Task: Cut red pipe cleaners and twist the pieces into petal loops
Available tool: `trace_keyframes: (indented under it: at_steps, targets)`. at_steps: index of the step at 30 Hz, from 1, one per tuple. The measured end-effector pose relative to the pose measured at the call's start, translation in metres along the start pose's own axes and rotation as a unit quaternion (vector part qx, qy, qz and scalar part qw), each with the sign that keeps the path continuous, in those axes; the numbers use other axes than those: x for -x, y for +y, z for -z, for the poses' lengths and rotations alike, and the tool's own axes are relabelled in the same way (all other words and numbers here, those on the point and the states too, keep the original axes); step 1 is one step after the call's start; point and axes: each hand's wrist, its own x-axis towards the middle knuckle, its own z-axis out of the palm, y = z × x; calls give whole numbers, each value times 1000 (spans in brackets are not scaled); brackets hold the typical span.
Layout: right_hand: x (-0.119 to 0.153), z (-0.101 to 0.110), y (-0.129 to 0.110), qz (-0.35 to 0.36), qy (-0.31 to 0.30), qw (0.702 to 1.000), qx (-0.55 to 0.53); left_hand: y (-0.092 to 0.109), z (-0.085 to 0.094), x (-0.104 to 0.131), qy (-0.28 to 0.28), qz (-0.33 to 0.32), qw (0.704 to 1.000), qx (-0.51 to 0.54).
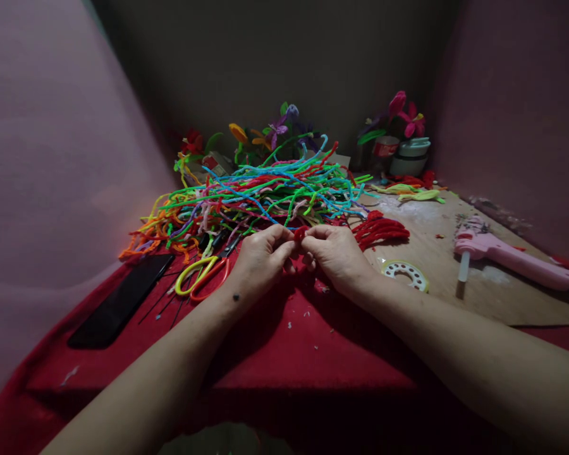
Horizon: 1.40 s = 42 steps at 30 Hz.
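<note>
Forearms; hands on red chenille

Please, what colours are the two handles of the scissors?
One of the scissors' handles is yellow, the other red-orange; the head view shows it.

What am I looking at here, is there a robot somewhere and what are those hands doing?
There's no robot here. These are a person's own bare hands, seen by a camera worn on their head, looking forward and down. There is just one picture.

The left hand and the right hand meet in the middle, pinching a small red fuzzy piece.

On the red cloth lie scissors and a flat black thing, maybe a phone. Behind the hands is a big heap of colourful fuzzy sticks. On the brown board sits a pink tool, probably a glue gun. Fuzzy-looking flowers stand at the back.
</note>
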Motion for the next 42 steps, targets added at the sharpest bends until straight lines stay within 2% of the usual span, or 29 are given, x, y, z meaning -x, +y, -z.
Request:
trace_keyframes:
  at_steps: [4,8,15,22,24,26,30,33,38,42]
  targets:
    - [1,1,-1,6,0,999,46,-8,-2,-2,-8,-21,1000,1]
    - [2,0,0,8,0,995,101,-10,-2,-1,6,-42,997,-67]
    - [3,0,2,133,29,964,231,-4,-5,4,70,-54,984,-155]
    - [3,2,1,183,10,925,332,-6,-7,7,77,-87,977,-178]
    - [1,2,2,175,5,935,310,-5,-6,6,81,-83,982,-146]
    - [0,1,1,145,-6,959,243,-2,-3,4,80,-66,991,-89]
    - [1,-1,-2,57,-56,988,129,5,3,1,38,6,999,16]
    - [3,-2,-3,15,-62,994,89,8,6,0,22,21,999,31]
    - [4,-2,-3,6,-49,997,63,8,8,-2,29,-14,999,-2]
    - [6,-1,-7,-45,-98,994,4,3,11,-5,11,-12,998,60]
